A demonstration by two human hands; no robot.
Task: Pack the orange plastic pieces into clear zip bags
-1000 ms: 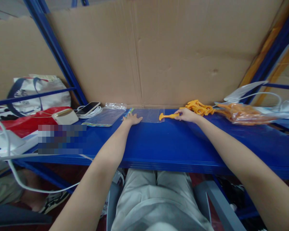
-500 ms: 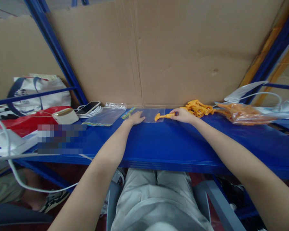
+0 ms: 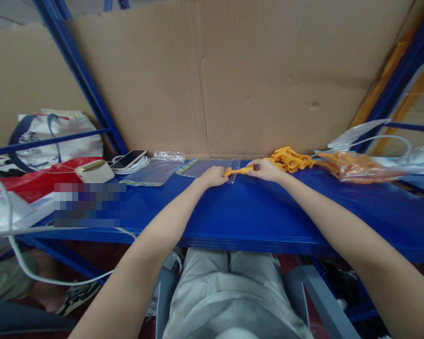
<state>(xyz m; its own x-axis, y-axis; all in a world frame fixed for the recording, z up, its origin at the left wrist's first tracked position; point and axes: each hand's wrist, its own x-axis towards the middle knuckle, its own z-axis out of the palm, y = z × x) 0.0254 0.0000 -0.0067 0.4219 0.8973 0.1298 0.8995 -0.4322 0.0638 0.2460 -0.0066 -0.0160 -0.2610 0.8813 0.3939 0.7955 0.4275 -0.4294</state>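
A clear plastic bag [image 3: 205, 166] lies flat on the blue shelf [image 3: 254, 212] near the cardboard back wall. My right hand [image 3: 266, 170] is closed on one end of a small orange plastic piece [image 3: 237, 171] that lies at the bag's right edge. My left hand [image 3: 214, 177] rests with curled fingers on the bag's right part, touching the other end of the orange piece. Just right of my right hand sits a pile of several orange pieces [image 3: 291, 158].
A second clear bag [image 3: 151, 171], a phone [image 3: 129, 159] on white cables, a white box [image 3: 95, 171] and a red bag [image 3: 28, 181] lie to the left. A plastic sack of orange parts [image 3: 360, 167] lies at the right. Another person's foot shows below the shelf at left.
My right hand has slid the orange piece leftward to the bag's edge. My left hand moved right across the bag and its fingers curled up against the piece.
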